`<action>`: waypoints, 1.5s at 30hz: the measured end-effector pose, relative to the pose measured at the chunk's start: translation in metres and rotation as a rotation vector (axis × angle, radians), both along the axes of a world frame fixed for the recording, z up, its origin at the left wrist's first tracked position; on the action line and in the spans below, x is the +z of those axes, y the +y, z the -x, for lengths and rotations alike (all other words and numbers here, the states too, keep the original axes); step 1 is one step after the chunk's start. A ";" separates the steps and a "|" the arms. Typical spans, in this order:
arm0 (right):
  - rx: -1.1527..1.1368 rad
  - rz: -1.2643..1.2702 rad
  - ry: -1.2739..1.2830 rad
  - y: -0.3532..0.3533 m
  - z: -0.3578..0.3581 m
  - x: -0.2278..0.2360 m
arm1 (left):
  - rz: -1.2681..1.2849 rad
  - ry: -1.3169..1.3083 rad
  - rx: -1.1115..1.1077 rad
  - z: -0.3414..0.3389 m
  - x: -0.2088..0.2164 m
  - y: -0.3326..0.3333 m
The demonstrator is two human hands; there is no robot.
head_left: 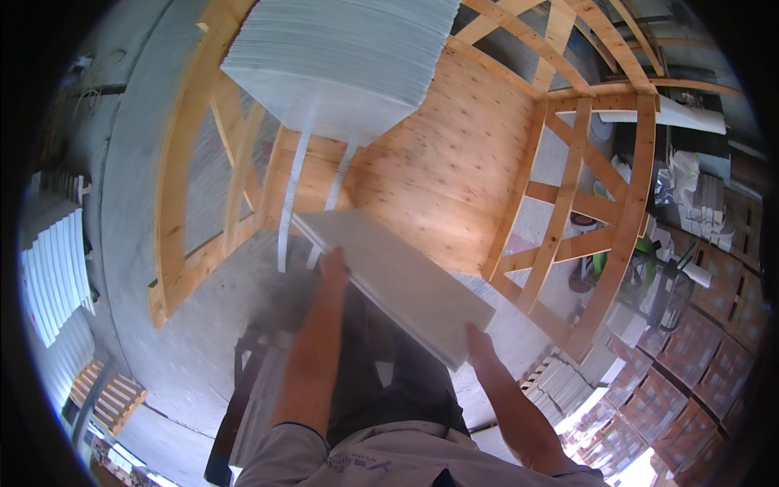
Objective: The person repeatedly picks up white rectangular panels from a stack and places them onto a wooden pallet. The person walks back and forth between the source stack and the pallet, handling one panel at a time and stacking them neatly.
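Note:
Held at a tilt in front of my body is a pale grey rectangular slab (pixel 406 280), like a stone tile. A line runs along its near edge; I cannot tell whether it is one slab or two together. My left hand (pixel 334 266) grips the near long edge toward its left end. At the right end, my right hand (pixel 479 345) is closed round the short edge. Beyond lies a tight stack of similar slabs (pixel 341 73) inside an open wooden crate (pixel 454 162). Two pale ribbed strips (pixel 294 195) run from under that stack toward me.
Slatted crate sides stand at left (pixel 172 178) and right (pixel 633 187). Beside my left leg is a dark frame (pixel 235 398) with more slabs. Slab stacks (pixel 57 268) and a wooden pallet (pixel 105 396) sit far left. Wrapped pallets of boxes (pixel 673 373) fill the right.

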State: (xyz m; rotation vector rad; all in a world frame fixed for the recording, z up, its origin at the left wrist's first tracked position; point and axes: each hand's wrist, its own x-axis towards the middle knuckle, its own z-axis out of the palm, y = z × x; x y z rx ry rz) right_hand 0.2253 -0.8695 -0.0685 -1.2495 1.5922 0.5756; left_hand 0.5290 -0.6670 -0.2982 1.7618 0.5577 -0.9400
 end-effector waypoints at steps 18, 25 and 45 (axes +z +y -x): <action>-0.129 0.033 -0.702 0.006 -0.164 0.130 | 0.086 0.020 -0.004 -0.048 0.260 0.067; -0.047 -0.496 -0.171 -0.026 -0.197 0.053 | 0.282 0.340 0.288 -0.113 0.228 0.138; 0.303 -0.447 0.065 0.049 -0.273 -0.024 | 0.359 0.294 0.653 -0.116 0.311 0.159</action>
